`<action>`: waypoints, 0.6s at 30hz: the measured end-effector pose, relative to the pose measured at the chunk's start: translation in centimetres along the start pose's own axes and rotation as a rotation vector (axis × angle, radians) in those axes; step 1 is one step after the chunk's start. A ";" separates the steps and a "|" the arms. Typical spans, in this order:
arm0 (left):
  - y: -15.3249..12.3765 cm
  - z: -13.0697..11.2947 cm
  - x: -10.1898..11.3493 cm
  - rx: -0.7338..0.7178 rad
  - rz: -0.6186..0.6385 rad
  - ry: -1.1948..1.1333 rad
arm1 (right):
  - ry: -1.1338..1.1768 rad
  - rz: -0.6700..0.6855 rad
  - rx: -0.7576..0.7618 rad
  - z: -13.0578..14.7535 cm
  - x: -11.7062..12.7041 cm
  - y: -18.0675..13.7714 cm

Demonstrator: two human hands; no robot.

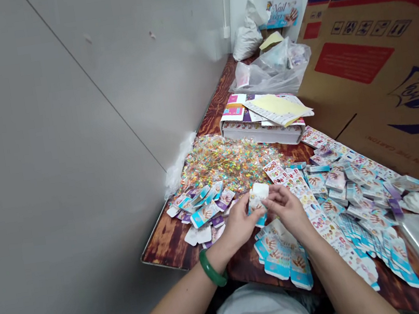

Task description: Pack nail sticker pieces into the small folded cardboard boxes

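A small blue-and-white printed carton (258,214) is held up between my hands, its white top flap raised. My left hand (241,223) grips it from the left side, thumb across the front. On the other side, the fingers of my right hand (287,210) are bent and pinch at its right edge. Flat, unfolded cartons (283,253) lie fanned out just below my hands. Beyond them spreads a heap of small clear wrapped packets with colourful contents (229,159). To the left is a loose pile of cartons (205,207).
Sticker sheets (311,205) run down the table beside my right arm. More cartons (355,182) are heaped to the right, near a large cardboard box (378,100). A white box with papers (261,131) and plastic bags (275,71) stand behind. A grey wall (93,143) borders the left.
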State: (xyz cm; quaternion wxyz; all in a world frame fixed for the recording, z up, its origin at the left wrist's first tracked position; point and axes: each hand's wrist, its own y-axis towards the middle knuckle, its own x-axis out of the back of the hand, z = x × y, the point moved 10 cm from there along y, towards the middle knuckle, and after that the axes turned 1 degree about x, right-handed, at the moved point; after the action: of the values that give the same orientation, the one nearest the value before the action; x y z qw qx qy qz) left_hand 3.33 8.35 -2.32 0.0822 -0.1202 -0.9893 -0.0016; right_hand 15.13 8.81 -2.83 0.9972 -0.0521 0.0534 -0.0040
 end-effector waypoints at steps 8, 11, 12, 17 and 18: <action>0.5 -0.5 0.2 0.066 0.058 -0.408 | -0.039 -0.119 0.240 1.9 1.0 -0.4; 0.6 -1.1 0.2 0.066 0.108 -0.421 | -0.065 -0.129 0.260 2.3 1.0 -0.5; 0.6 -1.2 0.3 0.073 0.123 -0.421 | -0.069 -0.119 0.241 2.2 1.0 -0.5; 0.7 -0.4 0.2 0.127 0.191 -0.374 | -0.082 0.010 0.085 1.0 0.0 -0.3; 0.7 -0.4 0.3 0.112 0.191 -0.332 | -0.089 0.018 0.075 0.9 -0.1 -0.2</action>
State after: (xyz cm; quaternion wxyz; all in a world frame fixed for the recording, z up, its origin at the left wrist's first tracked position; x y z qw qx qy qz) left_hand 3.31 9.04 -1.90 -0.0759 -0.2075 -0.9719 0.0812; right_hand 15.14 8.65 -1.90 0.9998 -0.0145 0.0092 0.0055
